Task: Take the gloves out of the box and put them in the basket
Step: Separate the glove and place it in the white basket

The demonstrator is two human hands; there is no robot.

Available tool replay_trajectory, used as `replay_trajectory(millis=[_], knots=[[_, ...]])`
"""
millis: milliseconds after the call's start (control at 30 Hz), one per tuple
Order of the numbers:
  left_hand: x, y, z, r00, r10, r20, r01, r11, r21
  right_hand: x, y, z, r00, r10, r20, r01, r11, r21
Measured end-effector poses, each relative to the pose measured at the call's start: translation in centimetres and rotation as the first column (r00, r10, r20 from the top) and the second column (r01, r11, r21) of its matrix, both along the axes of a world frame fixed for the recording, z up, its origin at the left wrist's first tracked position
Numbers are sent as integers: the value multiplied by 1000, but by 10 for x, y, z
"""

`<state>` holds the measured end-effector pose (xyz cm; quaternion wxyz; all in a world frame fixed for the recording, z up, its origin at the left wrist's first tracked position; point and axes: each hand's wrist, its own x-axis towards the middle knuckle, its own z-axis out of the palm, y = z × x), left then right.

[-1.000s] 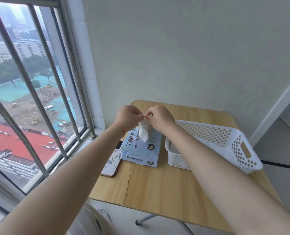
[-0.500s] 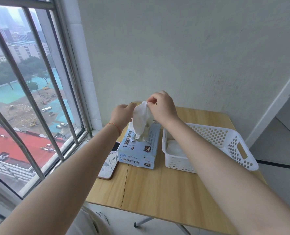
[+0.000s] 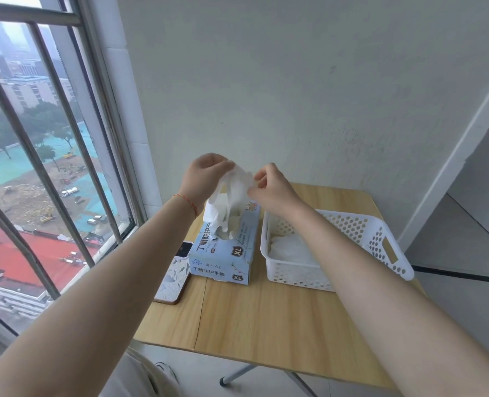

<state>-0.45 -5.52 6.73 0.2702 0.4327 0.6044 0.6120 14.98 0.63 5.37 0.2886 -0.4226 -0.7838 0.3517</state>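
Observation:
A light blue glove box [image 3: 226, 253] marked XL lies on the wooden table, left of a white perforated basket [image 3: 377, 239]. A white glove [image 3: 231, 193] hangs above the box opening, its lower end still in the slot. My left hand [image 3: 206, 179] pinches the glove's top left edge and my right hand [image 3: 271, 187] pinches its top right edge, both raised above the box. White gloves [image 3: 289, 247] lie in the near left part of the basket, partly hidden by my right forearm.
A phone [image 3: 173, 276] in a patterned case lies left of the box near the table edge [image 3: 163, 343]. A barred window stands at the left, a plain wall behind the table. A folding table leg [image 3: 237, 376] shows below.
Both hands have risen from the box opening, drawing the white glove up and out. The glove now hangs stretched between them, higher than half a second ago.

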Motion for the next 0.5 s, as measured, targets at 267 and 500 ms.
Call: replay_trajectory(millis=[267, 500], knots=[[17, -6, 21, 974, -163, 154, 146, 982, 117, 4, -1, 19, 919, -62, -390, -31, 973, -229], [19, -16, 15, 890, -230, 394, 215, 973, 82, 12, -6, 20, 902, 128, -412, -343, 793, -504]])
